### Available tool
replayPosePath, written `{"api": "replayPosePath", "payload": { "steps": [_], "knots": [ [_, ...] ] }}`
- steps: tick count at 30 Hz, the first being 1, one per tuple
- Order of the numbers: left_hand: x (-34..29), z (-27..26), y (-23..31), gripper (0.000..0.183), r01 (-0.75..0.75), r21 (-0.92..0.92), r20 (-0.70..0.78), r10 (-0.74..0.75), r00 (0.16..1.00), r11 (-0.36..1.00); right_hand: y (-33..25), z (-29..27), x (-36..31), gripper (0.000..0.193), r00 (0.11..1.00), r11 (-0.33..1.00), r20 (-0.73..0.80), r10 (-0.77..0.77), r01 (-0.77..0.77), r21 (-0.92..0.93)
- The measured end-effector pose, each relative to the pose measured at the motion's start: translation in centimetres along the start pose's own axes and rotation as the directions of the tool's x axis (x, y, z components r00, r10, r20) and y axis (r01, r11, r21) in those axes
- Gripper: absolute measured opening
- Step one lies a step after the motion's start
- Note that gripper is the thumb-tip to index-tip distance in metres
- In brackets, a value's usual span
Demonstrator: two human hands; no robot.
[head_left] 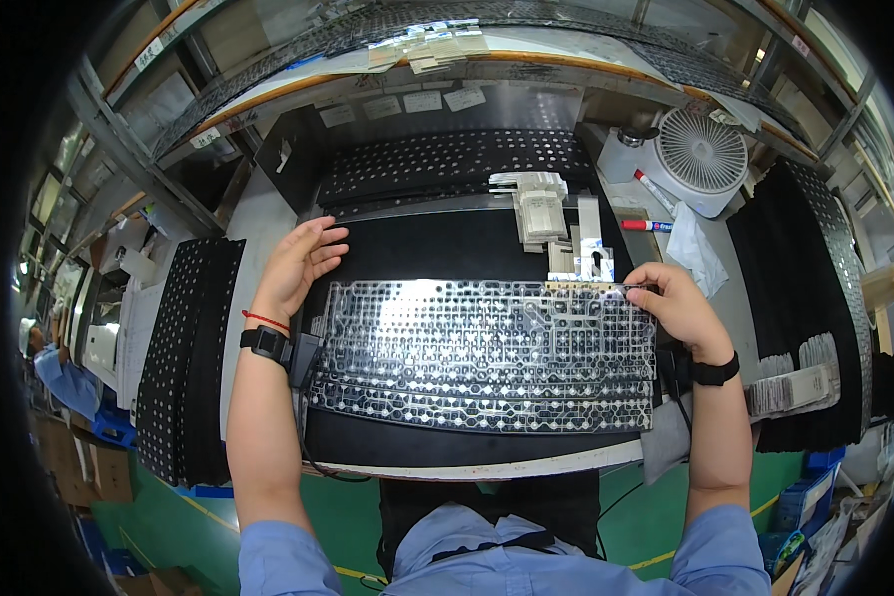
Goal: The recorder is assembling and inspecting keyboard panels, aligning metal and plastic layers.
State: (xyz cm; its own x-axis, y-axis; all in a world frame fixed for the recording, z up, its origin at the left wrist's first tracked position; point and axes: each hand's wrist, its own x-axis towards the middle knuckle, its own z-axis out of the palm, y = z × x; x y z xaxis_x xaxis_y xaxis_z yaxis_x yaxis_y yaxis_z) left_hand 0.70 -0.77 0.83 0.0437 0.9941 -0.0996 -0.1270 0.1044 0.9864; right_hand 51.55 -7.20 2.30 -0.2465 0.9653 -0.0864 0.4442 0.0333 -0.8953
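A see-through keyboard membrane sheet [487, 333], patterned with circuit traces and dots, lies across the black work surface [417, 243] in front of me. Its upper right corner is pinched between the thumb and fingers of my right hand [673, 303]. Above the sheet's upper left corner, my left hand [303, 260] is open, fingers apart and holding nothing. Along the sheet's lower edge shows another dotted strip [487, 405], perhaps a second layer. Just past the top edge, near my right hand, stand a stack of pale labels or strips [541, 214] and a clear-and-white strip [588, 238].
Piles of black perforated sheets lie left [184, 358], right [800, 278] and at the back [457, 159]. A white fan [702, 159], a red-capped marker [646, 225] and a crumpled tissue [695, 248] sit back right. Bundled pale strips [795, 382] rest beside my right forearm. A shelf [526, 65] spans overhead.
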Motion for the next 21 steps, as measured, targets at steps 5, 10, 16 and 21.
{"api": "replayPosePath", "payload": {
  "steps": [5,10,16,21],
  "knots": [
    [-0.1,0.6,0.1,0.031,0.047,0.019,0.11,-0.049,0.993,0.999,0.5,0.2,0.2,0.005,0.99,0.995,-0.131,-0.046,0.057,0.083],
    [0.9,-1.4,-1.6,0.019,0.03,0.138,0.156,-0.051,0.986,0.99,0.4,0.4,0.6,0.008,0.986,0.988,-0.169,-0.014,0.04,0.152],
    [0.9,-0.8,-1.2,0.014,-0.071,-0.008,0.069,0.072,0.995,0.997,-0.4,0.2,0.3,0.01,0.981,0.96,-0.186,0.059,-0.005,0.279],
    [1.0,-0.9,-1.1,0.017,-0.092,-0.061,0.018,0.093,0.995,0.994,0.4,0.5,0.7,0.01,0.986,0.935,-0.158,0.048,0.011,0.354]
  ]
}}
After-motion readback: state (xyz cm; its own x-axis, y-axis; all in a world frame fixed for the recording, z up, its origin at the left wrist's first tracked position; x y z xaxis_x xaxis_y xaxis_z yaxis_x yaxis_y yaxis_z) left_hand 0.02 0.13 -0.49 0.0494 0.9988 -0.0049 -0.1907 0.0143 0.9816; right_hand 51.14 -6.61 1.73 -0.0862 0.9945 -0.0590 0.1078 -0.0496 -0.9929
